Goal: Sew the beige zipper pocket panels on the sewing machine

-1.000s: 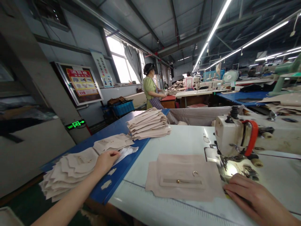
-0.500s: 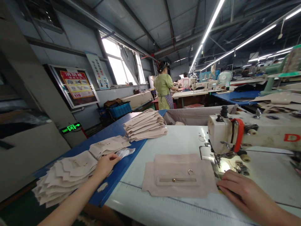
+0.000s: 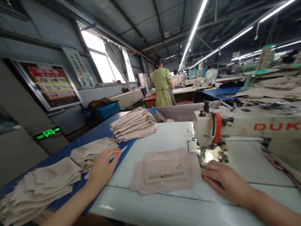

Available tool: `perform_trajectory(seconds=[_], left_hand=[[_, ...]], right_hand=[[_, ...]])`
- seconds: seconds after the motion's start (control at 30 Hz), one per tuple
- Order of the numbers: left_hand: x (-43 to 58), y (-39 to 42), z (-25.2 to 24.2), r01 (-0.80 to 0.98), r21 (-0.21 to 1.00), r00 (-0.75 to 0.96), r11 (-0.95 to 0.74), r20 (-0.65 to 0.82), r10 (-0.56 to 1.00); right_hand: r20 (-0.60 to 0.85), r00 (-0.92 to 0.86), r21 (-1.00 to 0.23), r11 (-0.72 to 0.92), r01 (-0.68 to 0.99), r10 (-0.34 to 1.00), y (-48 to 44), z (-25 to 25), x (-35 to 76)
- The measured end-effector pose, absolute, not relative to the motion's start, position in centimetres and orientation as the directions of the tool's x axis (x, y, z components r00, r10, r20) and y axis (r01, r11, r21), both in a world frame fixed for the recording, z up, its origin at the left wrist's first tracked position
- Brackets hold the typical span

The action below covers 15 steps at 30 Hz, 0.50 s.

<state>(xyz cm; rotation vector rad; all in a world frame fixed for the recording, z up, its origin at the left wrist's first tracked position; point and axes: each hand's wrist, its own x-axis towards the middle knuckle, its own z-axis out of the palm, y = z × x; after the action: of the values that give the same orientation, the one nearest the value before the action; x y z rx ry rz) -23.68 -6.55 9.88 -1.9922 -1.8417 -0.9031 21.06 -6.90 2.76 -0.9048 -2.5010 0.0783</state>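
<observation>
A beige fabric panel lies flat on the pale table, with a zipper slot and a small metal ring on it. At its right edge, beside the sewing machine's needle area, my right hand is closed; a small yellowish bit shows under its fingertips, too little to name. My left hand reaches over the blue table edge, fingers pinched on a thin white piece, partly hidden by them. Close to that hand lie a small stack of beige panels with metal parts and a larger fanned stack.
A white sewing machine stands at the right. A thick pile of beige pieces sits beyond my left hand. Behind the table hangs a grey fabric bin. A person in green stands further back.
The view has turned right. My left hand has moved right, away from the small stack, and the white piece has shifted with it. My right hand stays at the panel's edge.
</observation>
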Motion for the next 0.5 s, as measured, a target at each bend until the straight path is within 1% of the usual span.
perform_trajectory(seconds=[0.07,0.1,0.13,0.2,0.27,0.33,0.4,0.5], left_hand=[[-19.2,-6.2,8.6,0.921,0.02,0.277,-0.39,0.672,0.687],[-16.7,-6.1,7.8,0.876,-0.052,0.384,-0.479,0.677,0.628],[-14.1,-5.9,7.1,0.826,-0.11,0.471,-0.553,0.672,0.571],[-9.1,-5.6,5.6,0.731,-0.184,0.595,-0.657,0.644,0.481],[-4.8,-5.2,4.5,0.672,-0.216,0.67,-0.708,0.585,0.458],[-1.9,-4.6,3.6,0.655,-0.211,0.71,-0.726,0.502,0.494],[-0.4,-4.1,3.1,0.654,-0.197,0.725,-0.73,0.436,0.533],[-0.3,-3.6,2.8,0.642,-0.168,0.738,-0.748,0.402,0.542]], right_hand=[[0.433,-0.673,-0.195,0.792,0.579,0.599,-7.0,3.3,21.0],[0.442,-0.677,-0.187,0.799,0.571,0.588,-7.0,3.4,21.0],[0.448,-0.68,-0.179,0.803,0.569,0.581,-7.0,3.6,21.0],[0.446,-0.68,-0.158,0.798,0.581,0.583,-6.9,3.7,21.1],[0.443,-0.678,-0.149,0.794,0.59,0.587,-6.8,3.7,21.3],[0.442,-0.673,-0.154,0.79,0.593,0.592,-6.6,3.6,21.5],[0.441,-0.67,-0.161,0.787,0.595,0.597,-6.5,3.6,21.7],[0.427,-0.674,-0.159,0.784,0.6,0.603,-6.4,3.6,21.8]])
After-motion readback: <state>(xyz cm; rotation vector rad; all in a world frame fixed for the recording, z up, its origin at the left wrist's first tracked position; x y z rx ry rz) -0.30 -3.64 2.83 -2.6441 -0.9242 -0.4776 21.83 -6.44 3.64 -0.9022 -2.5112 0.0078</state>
